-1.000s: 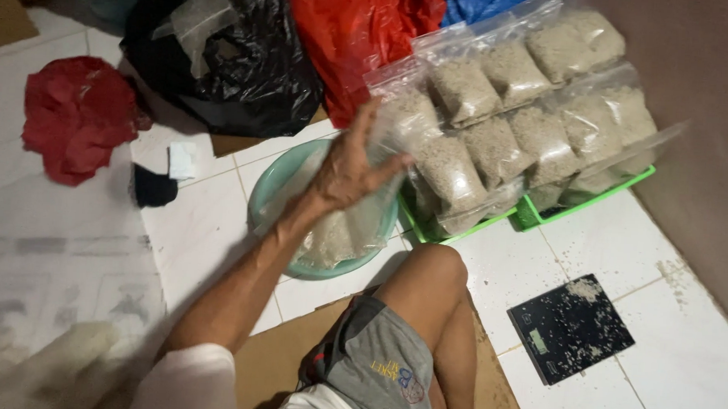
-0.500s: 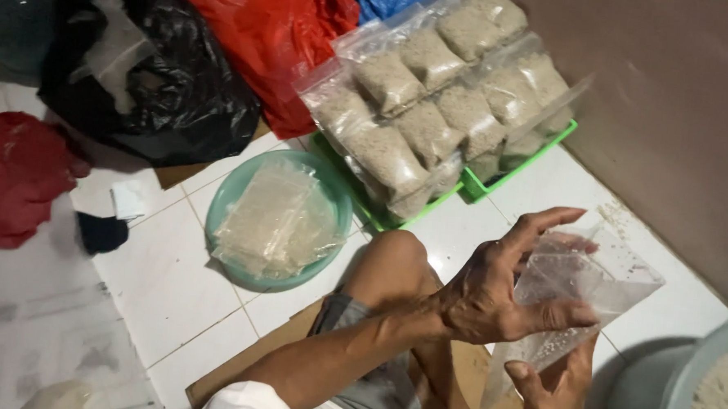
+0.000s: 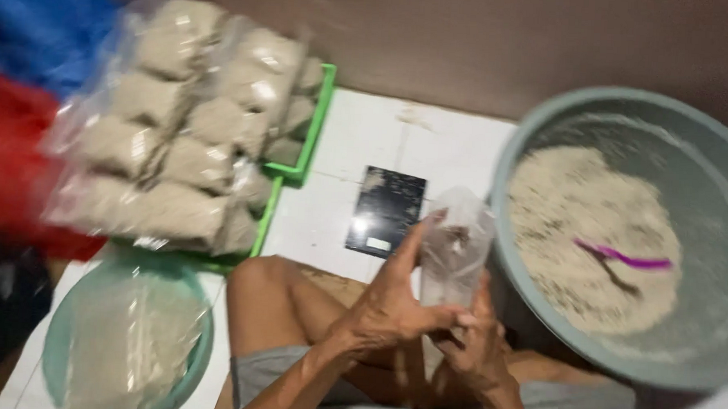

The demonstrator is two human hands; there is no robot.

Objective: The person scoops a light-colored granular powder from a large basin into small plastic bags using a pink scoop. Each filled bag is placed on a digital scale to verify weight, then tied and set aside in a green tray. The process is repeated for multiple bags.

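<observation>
Both of my hands hold one clear, empty plastic bag (image 3: 457,248) upright over my lap. My left hand (image 3: 392,305) grips its left side with the thumb stretched up along the bag. My right hand (image 3: 474,348) pinches it lower down on the right. Just right of the bag stands a large grey-green basin (image 3: 710,154) filled with pale grain, and a purple scoop (image 3: 623,258) lies in the grain. A black flat scale (image 3: 386,211) rests on the white tiles just beyond my hands.
A green tray (image 3: 300,171) piled with several filled, sealed bags of grain (image 3: 179,139) stands at the left. A small teal basin (image 3: 197,361) with clear bags sits at the lower left, by my bare knee (image 3: 270,290). Red (image 3: 6,164) and blue (image 3: 28,34) sacks lie far left; a brown wall runs behind.
My left hand took a clear bag from the teal basin and brought it to my right hand. The view swung right, bringing the big grain basin into sight.
</observation>
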